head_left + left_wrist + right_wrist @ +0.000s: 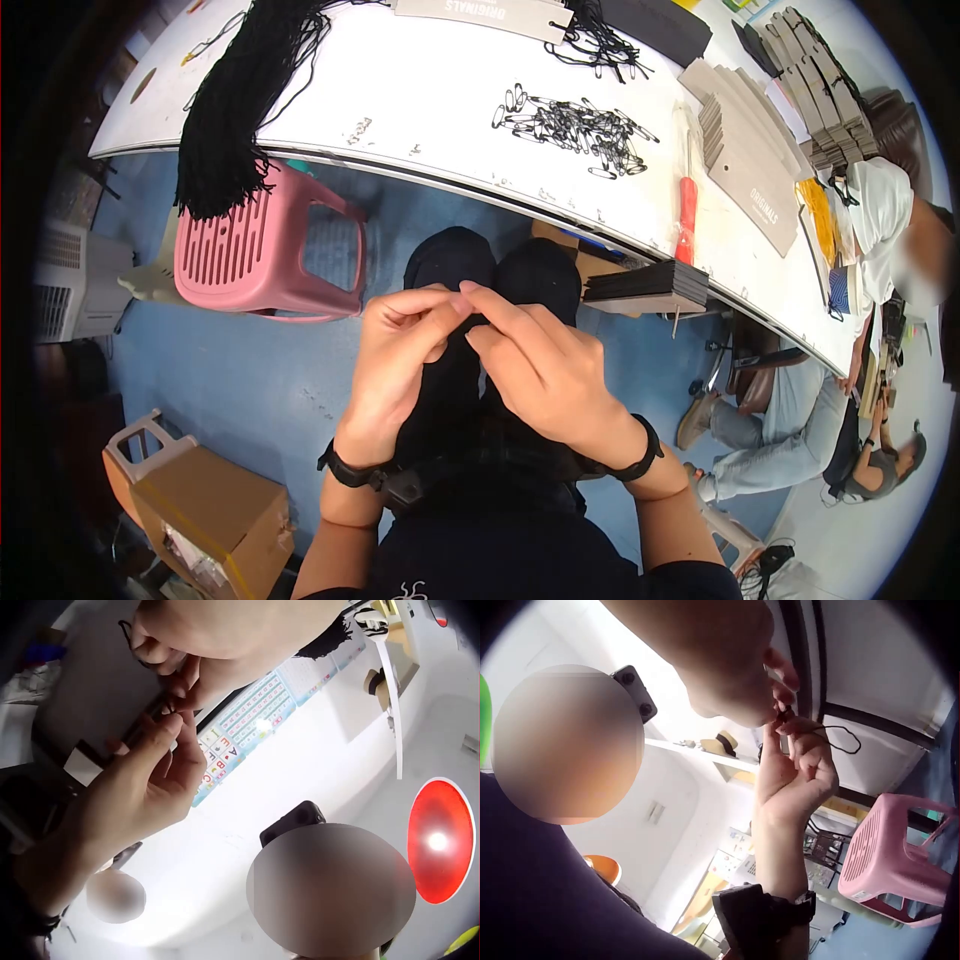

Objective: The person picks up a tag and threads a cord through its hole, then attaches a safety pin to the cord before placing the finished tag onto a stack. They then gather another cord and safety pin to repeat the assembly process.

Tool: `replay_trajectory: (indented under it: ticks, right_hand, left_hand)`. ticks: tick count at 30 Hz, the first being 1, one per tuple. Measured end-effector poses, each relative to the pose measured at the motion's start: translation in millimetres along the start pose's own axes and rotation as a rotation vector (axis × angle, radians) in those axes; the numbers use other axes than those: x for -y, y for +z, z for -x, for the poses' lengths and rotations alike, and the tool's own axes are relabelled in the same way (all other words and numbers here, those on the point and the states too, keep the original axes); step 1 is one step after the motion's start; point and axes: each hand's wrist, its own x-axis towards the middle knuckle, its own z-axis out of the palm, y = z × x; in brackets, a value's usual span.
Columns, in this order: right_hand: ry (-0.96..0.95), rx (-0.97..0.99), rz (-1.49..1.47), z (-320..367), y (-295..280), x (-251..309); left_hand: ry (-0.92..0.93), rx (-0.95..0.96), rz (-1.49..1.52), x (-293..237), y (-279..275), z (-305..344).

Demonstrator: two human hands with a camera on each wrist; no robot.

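I have both hands in front of the tabletop [390, 85], over the wearer's black-clad legs [450, 260], with their fingertips meeting. The left hand [395, 345] pinches a thin black cord [858, 741] between thumb and fingers; on my right wrist feed, 1 loop of it sticks out past the fingertips, clear of the tabletop. The right hand [545, 365] comes in against that pinch with bent fingers. A small dark bit shows where the 2 meet, but fingers cover most of it, and I cannot tell whether the right hand grips it too.

On the tabletop, right of its middle, I see a loose pile of pins [575, 130]. Toward the tabletop's left end, a thick bunch of black strands [240, 110] droops over the near edge. On the tabletop's right side, grey tags [755, 190] lie overlapped, the front 1 printed ORIGINALS, and a red-handled tool [687, 205] lies just beside them. Just below the tabletop's near edge I make out a stack of black cards [645, 285].

A pink stool [235, 245] stands by the tabletop's left part, and a cardboard box [210, 500] sits farther out from that side. Another person [880, 220] is at the tabletop's right end.
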Motion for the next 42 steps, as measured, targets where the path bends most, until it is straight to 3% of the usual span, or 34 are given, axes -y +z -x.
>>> replay_trajectory:
  ticks: [7, 11, 14, 19, 28, 37, 42]
  right_hand:
    - [-0.019, -0.081, -0.049, 2, 3, -7]
    - [0.021, -0.1, -0.124, 3, 0, -7]
    - [0.024, -0.088, -0.111, 4, 0, -8]
    - [0.036, -0.086, -0.132, 7, 3, -10]
    - [0.138, -0.079, -0.307, 7, 2, -7]
    - [0.142, -0.036, -0.395, 8, 3, -8]
    - [0.246, -0.038, -0.53, 6, 2, -8]
  left_hand:
    - [0.195, 0.098, -0.247, -7, 11, 4]
    - [0.112, 0.171, -0.152, -15, 9, 5]
    - [0.094, 0.189, -0.268, -16, 9, 7]
    - [0.218, 0.281, -0.45, -11, -1, 7]
    - [0.393, 0.189, -0.562, -11, 4, 11]
    - [0.318, 0.237, -0.527, -9, 2, 8]
    - [0.223, 0.259, -0.414, -10, 3, 8]
